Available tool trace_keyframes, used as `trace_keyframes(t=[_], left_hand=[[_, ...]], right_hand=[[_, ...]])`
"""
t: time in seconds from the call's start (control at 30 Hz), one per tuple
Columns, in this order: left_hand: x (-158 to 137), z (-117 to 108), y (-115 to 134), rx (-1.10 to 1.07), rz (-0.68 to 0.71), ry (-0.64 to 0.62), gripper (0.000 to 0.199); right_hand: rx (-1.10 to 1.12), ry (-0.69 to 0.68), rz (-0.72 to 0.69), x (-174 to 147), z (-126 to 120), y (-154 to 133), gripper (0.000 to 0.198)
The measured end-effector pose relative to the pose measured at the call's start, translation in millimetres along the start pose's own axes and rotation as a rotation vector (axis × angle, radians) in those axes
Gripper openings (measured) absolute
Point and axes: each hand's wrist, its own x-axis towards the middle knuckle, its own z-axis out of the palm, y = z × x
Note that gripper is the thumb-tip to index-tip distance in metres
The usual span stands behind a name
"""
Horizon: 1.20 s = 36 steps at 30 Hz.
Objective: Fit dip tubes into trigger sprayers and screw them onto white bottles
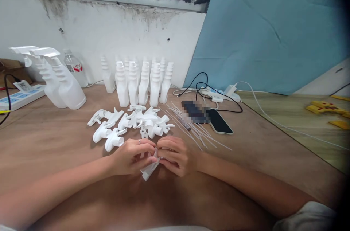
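Note:
At the table's near side, a white trigger spray head [150, 171] sits between my two hands, its long body slanting down towards me. My left hand [133, 155] is closed round it from the left, a ring on one finger. From the other side my right hand [175, 155] pinches at its upper end; any small part between those fingertips is hidden. Just beyond my hands lies a loose pile of white trigger spray heads [149, 120], with a few small white rings [143, 130] among them. Thin white tubes [201, 136] are scattered to the right of the pile.
Several white bottles [133, 85] without heads stand near the wall. Two bottles with spray heads [68, 85] stand left, beside a clear drink bottle [73, 67] and a power strip [23, 96]. At right are a phone [221, 121], cables [226, 110] and another power strip [218, 94].

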Motion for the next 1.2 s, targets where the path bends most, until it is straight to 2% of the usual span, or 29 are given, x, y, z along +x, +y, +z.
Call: trace_keyframes(t=[0.13, 0.23, 0.4, 0.57, 0.63, 0.8, 0.97, 1.13, 1.2], left_hand=[[3, -5, 1, 0.112, 0.105, -0.045, 0.015], [5, -8, 4, 0.175, 0.169, -0.089, 0.014], [7, -13, 6, 0.218, 0.22, -0.176, 0.017], [5, -12, 1, 0.218, 0.303, -0.144, 0.053], [4, -10, 0, 0.243, 0.314, -0.117, 0.058], [3, -4, -1, 0.283, 0.339, -0.054, 0.028], [0, -1, -7, 0.281, 0.347, -0.049, 0.025], [0, -1, -6, 0.26, 0.328, -0.036, 0.019], [1, -3, -3, 0.261, 0.309, -0.065, 0.014]], right_hand=[[-0.038, 0.032, -0.018, -3, 4, -1, 0.028], [-0.002, 0.074, -0.057, -3, 5, -2, 0.023], [0.099, 0.08, 0.029, -2, 4, -6, 0.013], [0.175, 0.077, 0.112, 0, 3, -10, 0.011], [0.203, 0.065, 0.135, 0, 3, -11, 0.012], [0.209, 0.089, 0.106, -1, 5, -11, 0.01], [0.125, 0.093, 0.069, -1, 7, -9, 0.013], [-0.175, 0.08, -0.024, 2, 2, -9, 0.025], [-0.213, 0.043, 0.008, 4, 0, -13, 0.026]])
